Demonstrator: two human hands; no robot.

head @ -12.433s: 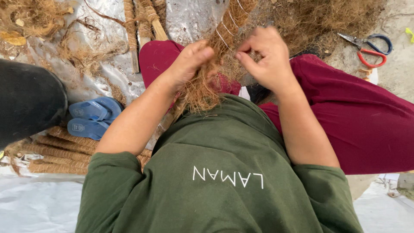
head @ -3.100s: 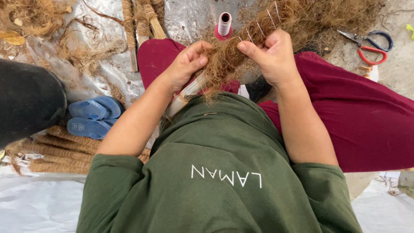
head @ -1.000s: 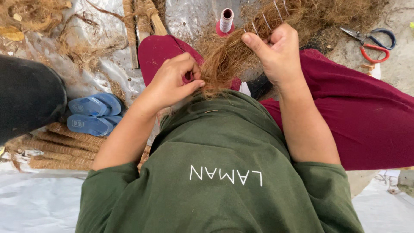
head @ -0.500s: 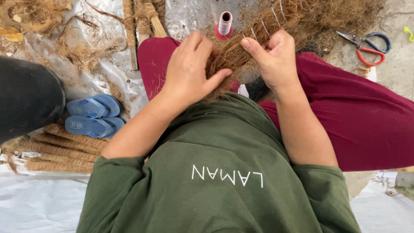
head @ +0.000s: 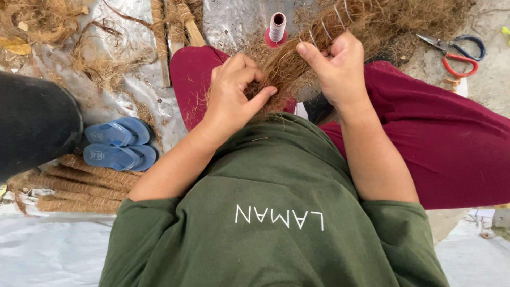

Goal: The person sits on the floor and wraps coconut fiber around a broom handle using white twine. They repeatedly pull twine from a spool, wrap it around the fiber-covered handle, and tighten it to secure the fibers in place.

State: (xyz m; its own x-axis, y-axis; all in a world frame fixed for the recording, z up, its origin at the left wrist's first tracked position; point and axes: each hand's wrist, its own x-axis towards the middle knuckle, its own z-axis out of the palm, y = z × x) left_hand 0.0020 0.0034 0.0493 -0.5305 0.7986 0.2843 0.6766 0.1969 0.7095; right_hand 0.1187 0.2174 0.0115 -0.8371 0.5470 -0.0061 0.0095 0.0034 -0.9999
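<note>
A thick roll of brown coir fibre (head: 297, 56) bound with thin thread loops runs from my lap up to the right. My left hand (head: 234, 95) grips its loose lower end, fingers curled into the fibres. Higher up the roll, my right hand (head: 334, 66) is closed around it, thumb laid across the strands. A spool of pale thread on a red base (head: 277, 29) stands on the ground just beyond my hands. A loose heap of coir fibre (head: 414, 16) lies at the upper right.
Red- and blue-handled scissors (head: 454, 50) lie at the upper right. A pair of blue flip-flops (head: 114, 143) sits at the left beside a dark rounded object (head: 34, 125). Finished fibre rolls (head: 79, 186) lie at the lower left, others (head: 170, 21) at the top, on a plastic sheet (head: 53, 250).
My left hand has slid up the roll's lower end and closed on the fibres beside my right hand. The right hand has kept its hold on the roll.
</note>
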